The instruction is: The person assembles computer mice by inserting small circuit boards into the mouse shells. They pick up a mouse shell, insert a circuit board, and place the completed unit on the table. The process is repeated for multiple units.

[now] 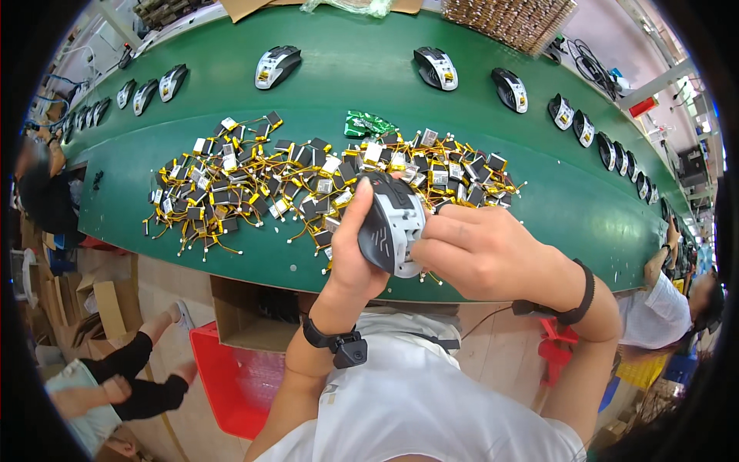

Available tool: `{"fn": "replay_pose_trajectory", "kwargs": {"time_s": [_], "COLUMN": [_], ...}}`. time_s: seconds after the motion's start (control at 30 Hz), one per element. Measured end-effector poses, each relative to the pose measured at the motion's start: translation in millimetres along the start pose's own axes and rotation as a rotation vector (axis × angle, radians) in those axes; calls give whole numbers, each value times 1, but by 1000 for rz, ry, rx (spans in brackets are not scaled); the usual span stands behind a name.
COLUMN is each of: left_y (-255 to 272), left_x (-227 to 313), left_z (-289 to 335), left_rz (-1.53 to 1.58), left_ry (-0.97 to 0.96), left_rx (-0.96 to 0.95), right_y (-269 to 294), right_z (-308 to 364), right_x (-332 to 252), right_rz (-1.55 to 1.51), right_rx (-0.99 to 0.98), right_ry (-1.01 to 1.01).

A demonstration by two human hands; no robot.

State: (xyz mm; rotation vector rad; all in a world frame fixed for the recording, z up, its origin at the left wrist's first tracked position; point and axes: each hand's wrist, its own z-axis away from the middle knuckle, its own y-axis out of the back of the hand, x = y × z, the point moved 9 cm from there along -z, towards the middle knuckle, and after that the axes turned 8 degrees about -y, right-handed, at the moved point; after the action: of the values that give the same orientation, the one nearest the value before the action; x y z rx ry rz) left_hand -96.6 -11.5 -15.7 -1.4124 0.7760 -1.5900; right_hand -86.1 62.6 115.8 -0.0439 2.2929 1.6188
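Two hands grip a computer mouse [392,223] above the green table [539,192]: left hand [356,254] and right hand [481,250], fingers clamped on its grey-and-black shell. Behind it, a crumpled green packet [366,123] tops a heap of yellow-wired batteries [254,189]. Its underside is hidden.

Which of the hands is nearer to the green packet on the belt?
Left. The left hand grips the mouse shell just below the green packet; the right hand holds the shell farther to the right.
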Motion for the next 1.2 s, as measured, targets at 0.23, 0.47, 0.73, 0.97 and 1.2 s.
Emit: {"fn": "replay_pose_trajectory", "kwargs": {"time_s": [0.23, 0.47, 0.73, 0.97, 1.2], "left_y": [0, 0, -7, -9, -15], "left_x": [17, 21, 20, 32, 30], "left_z": [0, 9, 10, 7, 10], "left_rz": [9, -71, -215, -106, -250], "left_ry": [-152, -208, -227, -393, -393], "left_rx": [1, 39, -35, -272, -271], "right_y": [-1, -10, -22, -50, -104], "right_z": [16, 17, 22, 63, 48], "right_x": [-1, -16, -3, 44, 20], "right_rz": [-50, 50, -37, -934, -1666], "right_rx": [241, 340, 235, 364, -13], "right_ry": [-127, -114, -189, -762, -889]}}
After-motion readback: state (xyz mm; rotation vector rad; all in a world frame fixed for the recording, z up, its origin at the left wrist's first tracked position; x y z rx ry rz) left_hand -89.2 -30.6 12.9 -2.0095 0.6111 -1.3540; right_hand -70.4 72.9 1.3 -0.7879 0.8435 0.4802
